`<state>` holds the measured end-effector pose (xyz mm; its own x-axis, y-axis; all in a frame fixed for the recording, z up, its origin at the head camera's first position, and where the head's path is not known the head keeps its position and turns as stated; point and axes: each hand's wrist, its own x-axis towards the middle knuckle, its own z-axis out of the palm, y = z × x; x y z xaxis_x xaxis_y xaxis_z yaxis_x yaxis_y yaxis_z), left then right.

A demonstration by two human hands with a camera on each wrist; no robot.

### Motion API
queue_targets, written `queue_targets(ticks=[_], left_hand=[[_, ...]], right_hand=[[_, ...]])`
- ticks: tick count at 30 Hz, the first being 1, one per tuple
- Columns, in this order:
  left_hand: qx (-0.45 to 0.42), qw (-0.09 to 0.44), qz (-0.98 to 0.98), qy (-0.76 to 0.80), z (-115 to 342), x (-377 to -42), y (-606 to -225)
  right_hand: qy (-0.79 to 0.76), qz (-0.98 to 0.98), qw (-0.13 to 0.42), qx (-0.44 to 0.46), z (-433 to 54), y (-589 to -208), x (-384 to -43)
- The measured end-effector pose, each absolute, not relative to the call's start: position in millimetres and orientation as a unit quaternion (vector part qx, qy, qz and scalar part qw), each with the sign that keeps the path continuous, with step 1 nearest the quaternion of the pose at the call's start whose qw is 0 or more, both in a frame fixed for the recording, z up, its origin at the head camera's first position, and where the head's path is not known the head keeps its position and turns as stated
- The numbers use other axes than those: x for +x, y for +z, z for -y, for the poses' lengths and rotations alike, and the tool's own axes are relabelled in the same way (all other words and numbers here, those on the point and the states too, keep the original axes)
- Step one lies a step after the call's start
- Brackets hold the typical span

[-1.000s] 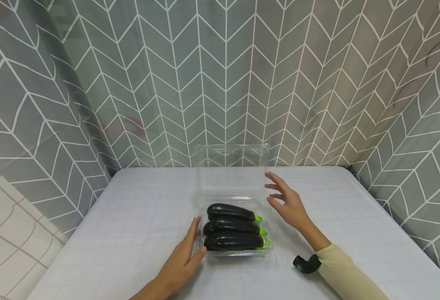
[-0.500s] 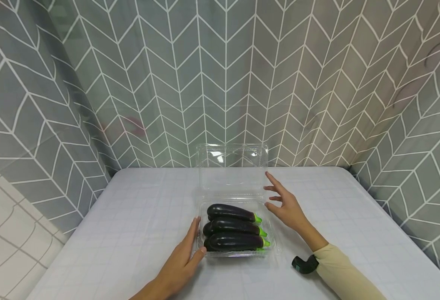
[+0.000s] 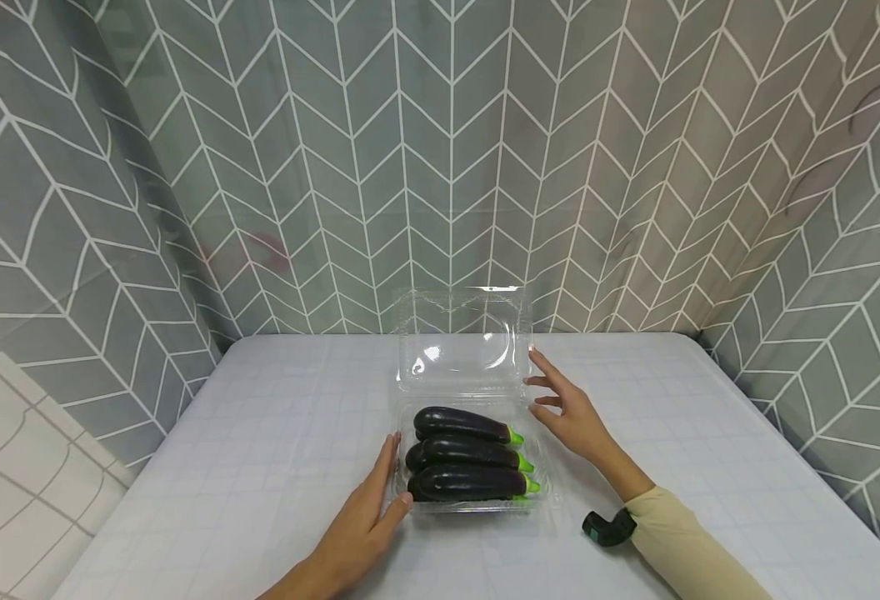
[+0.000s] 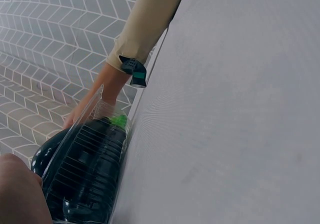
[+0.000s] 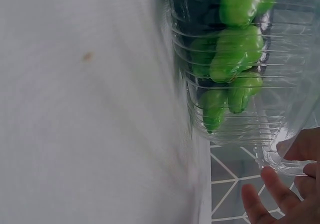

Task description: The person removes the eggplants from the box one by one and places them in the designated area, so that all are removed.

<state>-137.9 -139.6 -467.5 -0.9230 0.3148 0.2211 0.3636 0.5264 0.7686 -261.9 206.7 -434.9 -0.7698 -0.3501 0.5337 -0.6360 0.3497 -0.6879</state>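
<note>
Dark purple eggplants [image 3: 470, 482] with green stems lie side by side in a clear plastic clamshell container [image 3: 477, 507]. Behind them its hinged lid [image 3: 458, 358] stands raised. My left hand [image 3: 357, 523] rests along the container's left wall, fingers extended, thumb at the front left corner. To the right, my right hand [image 3: 573, 419] has its fingers spread at the lid's right edge, close to the hinge. The right wrist view shows the thumb and fingers [image 5: 280, 191] of that hand right by the clear plastic, beneath the green stems [image 5: 232, 59].
A white cloth [image 3: 290, 400] covers the table. Grey curtain with white chevron lines [image 3: 451, 167] hangs behind and at both sides. A black device [image 3: 608, 528] sits at the right wrist beside the tan sleeve [image 3: 687, 542].
The right hand has shifted slightly left, closer to the lid's edge. The lid's tilt and reflections have changed a little. The left hand and eggplants have stayed in place.
</note>
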Motion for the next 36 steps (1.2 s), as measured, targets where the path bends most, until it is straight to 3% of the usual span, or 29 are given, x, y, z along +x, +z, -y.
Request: queue_targets(ticks=[36], left_hand=[[-0.186,0.033,0.875,-0.445,138.3,-136.0,-464.0]], right_hand=[[0.471,0.815,0.129,0.311,-207.4,-446.3,-261.1]])
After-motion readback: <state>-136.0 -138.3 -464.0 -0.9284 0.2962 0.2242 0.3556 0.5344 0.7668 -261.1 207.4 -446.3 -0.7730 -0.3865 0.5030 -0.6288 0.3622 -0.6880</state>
